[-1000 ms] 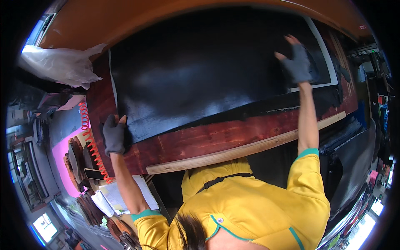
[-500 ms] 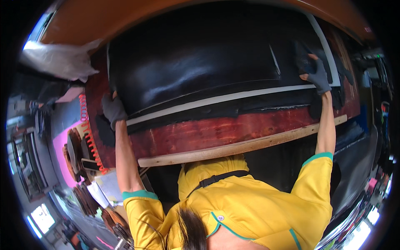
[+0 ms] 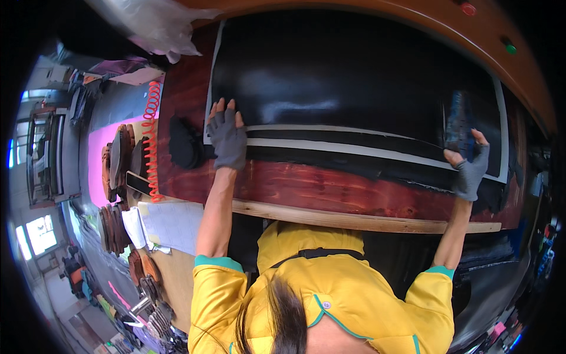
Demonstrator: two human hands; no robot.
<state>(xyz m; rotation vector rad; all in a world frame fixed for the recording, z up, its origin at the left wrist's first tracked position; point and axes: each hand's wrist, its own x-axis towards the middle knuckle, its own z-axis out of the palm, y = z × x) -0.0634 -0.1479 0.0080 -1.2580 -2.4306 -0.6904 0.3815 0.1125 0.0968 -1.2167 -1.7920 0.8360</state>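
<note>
A glossy black sheet (image 3: 354,71) lies on a dark red wooden board, with white strips (image 3: 354,150) along its near and side edges. My left hand (image 3: 227,137), in a grey fingerless glove, presses flat on the sheet's near left corner, fingers spread. At the right, my gloved right hand (image 3: 470,171) has its thumb and a finger around the near end of a narrow, dark bluish object (image 3: 458,121). That object rests on or just above the sheet; its kind is not clear. A thin bright line shows beside it.
An orange-brown machine beam (image 3: 377,17) with red and green buttons spans the far side. A wooden rail (image 3: 365,221) edges the board near my waist. To the left are a red coiled hose (image 3: 151,130), stacked shoe soles (image 3: 121,150), papers (image 3: 171,224) and a plastic bag (image 3: 159,26).
My left hand has gone from the board's left edge to lying flat on the sheet, uncovering a dark lump beside it. The whole view has turned. The right hand still grips the bluish object.
</note>
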